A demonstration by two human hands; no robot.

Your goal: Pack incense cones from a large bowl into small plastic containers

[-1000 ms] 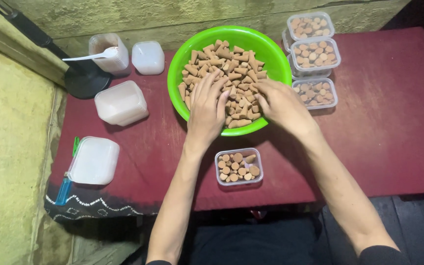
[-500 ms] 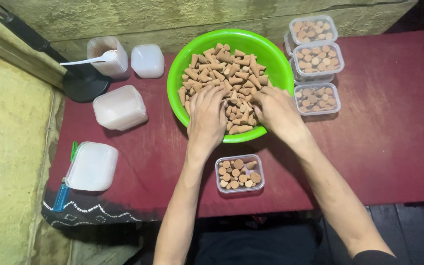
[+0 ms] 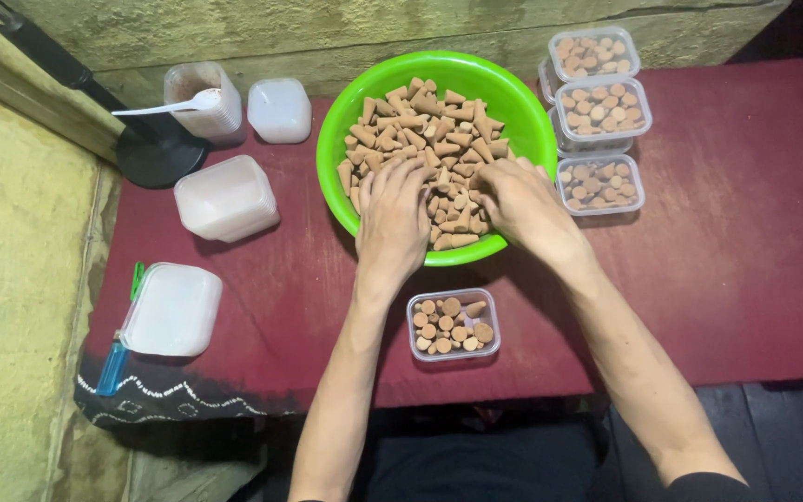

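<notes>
Dark red table (image 3: 755, 279) against rough stone wall (image 3: 327, 28)

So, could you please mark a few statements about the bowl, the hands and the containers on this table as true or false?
1. Both hands rest in the green bowl of brown cones. True: the left hand and the right hand lie on the pile.
2. The small container nearest the person is empty. False: it holds cones standing upright.
3. Three filled containers stand to the right of the bowl. True.
4. The white spoon lies in the bowl. False: it rests in a clear cup at the far left.
5. The table covering is blue. False: it is dark red.
</notes>
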